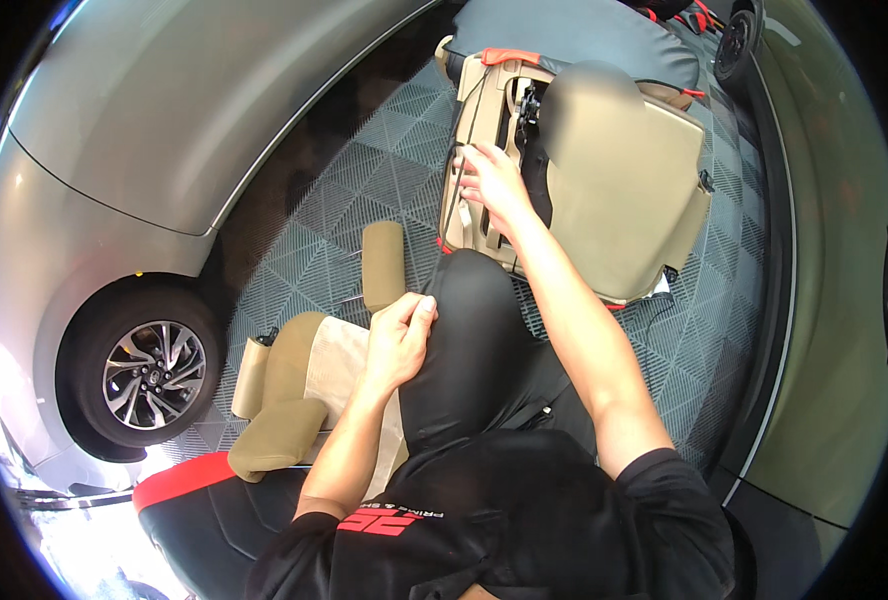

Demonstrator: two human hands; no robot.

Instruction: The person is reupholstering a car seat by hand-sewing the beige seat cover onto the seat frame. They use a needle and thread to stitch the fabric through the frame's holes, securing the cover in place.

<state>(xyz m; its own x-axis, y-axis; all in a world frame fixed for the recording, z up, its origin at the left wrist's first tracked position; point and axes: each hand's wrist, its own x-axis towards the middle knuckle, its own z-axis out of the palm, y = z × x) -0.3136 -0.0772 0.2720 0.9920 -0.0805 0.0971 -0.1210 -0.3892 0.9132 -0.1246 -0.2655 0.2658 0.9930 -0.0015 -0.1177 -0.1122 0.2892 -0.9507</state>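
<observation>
A beige car seat (pixel 619 190), detached, lies in front of me with its frame side showing. Along its left edge runs a thin black cord (pixel 451 212) over the beige cover and red trim. My right hand (pixel 496 186) reaches to that edge, its bent fingers on the cord. Against the side of my left knee rests my left hand (pixel 401 338), closed in a loose fist. Whether anything is inside it is hidden. A beige headrest (pixel 384 262) with metal posts lies on the floor just beyond my left hand.
Parked cars flank me: a silver one with its wheel (pixel 154 375) at left, a greenish one (pixel 834 300) at right. More beige seat parts (pixel 279 430) and a black-and-red seat piece (pixel 204 500) lie at lower left. A grey covered seat (pixel 574 40) stands behind, on grey tiled flooring (pixel 314 215).
</observation>
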